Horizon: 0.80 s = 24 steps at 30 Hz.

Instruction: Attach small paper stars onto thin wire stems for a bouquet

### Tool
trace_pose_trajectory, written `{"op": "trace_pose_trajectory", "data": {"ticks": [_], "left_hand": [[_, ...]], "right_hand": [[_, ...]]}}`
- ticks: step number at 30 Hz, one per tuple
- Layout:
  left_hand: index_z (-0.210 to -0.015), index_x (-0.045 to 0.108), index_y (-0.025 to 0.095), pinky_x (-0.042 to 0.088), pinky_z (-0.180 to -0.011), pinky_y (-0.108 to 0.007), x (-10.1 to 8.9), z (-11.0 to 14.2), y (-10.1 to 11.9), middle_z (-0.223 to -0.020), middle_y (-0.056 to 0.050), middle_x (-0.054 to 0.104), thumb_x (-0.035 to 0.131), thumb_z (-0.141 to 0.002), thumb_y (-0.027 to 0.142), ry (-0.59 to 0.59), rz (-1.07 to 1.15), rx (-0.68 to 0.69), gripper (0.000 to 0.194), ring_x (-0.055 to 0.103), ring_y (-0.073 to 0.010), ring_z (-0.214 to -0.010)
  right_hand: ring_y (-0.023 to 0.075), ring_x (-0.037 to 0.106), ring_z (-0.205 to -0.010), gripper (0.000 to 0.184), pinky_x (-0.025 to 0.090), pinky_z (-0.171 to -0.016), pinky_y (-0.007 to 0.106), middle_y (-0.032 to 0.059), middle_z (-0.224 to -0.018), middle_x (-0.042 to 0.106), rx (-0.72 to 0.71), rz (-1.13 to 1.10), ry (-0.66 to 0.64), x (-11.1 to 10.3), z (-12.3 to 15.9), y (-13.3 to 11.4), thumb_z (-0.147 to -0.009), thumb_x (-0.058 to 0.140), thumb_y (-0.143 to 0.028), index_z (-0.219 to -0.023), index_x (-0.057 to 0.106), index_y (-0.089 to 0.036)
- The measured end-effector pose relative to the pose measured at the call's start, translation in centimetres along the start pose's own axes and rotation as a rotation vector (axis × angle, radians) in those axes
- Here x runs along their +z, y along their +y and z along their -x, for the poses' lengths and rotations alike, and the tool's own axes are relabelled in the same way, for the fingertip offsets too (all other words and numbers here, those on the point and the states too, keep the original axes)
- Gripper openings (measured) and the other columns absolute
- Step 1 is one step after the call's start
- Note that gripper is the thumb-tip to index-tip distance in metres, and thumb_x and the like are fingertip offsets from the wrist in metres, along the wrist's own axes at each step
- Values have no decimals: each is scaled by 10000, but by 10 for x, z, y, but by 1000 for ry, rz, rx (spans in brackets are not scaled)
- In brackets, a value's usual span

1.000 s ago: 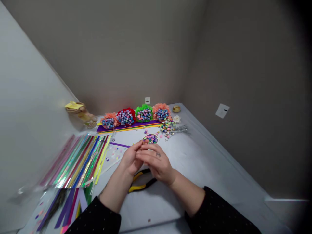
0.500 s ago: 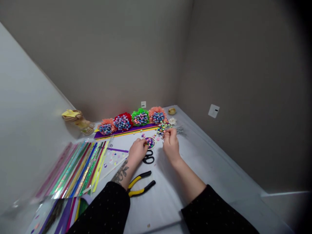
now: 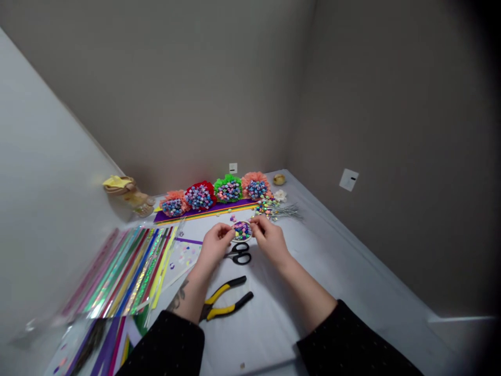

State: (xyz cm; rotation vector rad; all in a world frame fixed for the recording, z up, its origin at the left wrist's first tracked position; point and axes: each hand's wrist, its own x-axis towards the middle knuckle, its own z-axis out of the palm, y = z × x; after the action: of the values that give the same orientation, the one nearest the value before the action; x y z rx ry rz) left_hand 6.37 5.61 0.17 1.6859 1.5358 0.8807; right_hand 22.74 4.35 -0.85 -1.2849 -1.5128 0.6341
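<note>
A small round dish (image 3: 234, 239) with a pale rim holds small folded paper stars (image 3: 242, 230) in pink, purple, blue and other colours. My left hand (image 3: 214, 244) pinches its left rim between thumb and fingers. On the opposite side, my right hand (image 3: 271, 240) has thumb and fingers closed at the right rim. Black-handled scissors (image 3: 241, 253) lie just below the dish, blades partly behind my left hand. Closer to me rest yellow-and-black pliers (image 3: 227, 300), handles spread. Beyond my right hand is a bundle of wire stems (image 3: 287, 211) tipped with coloured stars (image 3: 266, 206).
Several tissue-edged star bouquets (image 3: 199, 195) line the back on purple and yellow strips (image 3: 191, 216). Clear packs of shiny paper strips (image 3: 125, 271) cover the left. A woven shoe-like object (image 3: 129, 196) stands at the back left. A white flower (image 3: 280, 196) and a golden object (image 3: 279, 179) sit back right.
My right hand has left the wire stems and come down to the dish's right rim. My left hand has drawn slightly left, showing more of the stars.
</note>
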Motion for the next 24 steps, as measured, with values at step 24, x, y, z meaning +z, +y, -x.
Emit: {"op": "trace_pose_trajectory", "data": {"ticks": [24], "left_hand": [[-782, 657, 131, 510, -585, -165, -37, 54, -26, -664, -12, 674, 830, -569, 245, -136, 1107, -423, 297, 614, -77, -559]], "right_hand": [[68, 376, -478, 186, 312, -458, 196, -53, -581, 479, 364, -568, -450, 39, 41, -29, -734, 633, -333, -813, 606, -167]]}}
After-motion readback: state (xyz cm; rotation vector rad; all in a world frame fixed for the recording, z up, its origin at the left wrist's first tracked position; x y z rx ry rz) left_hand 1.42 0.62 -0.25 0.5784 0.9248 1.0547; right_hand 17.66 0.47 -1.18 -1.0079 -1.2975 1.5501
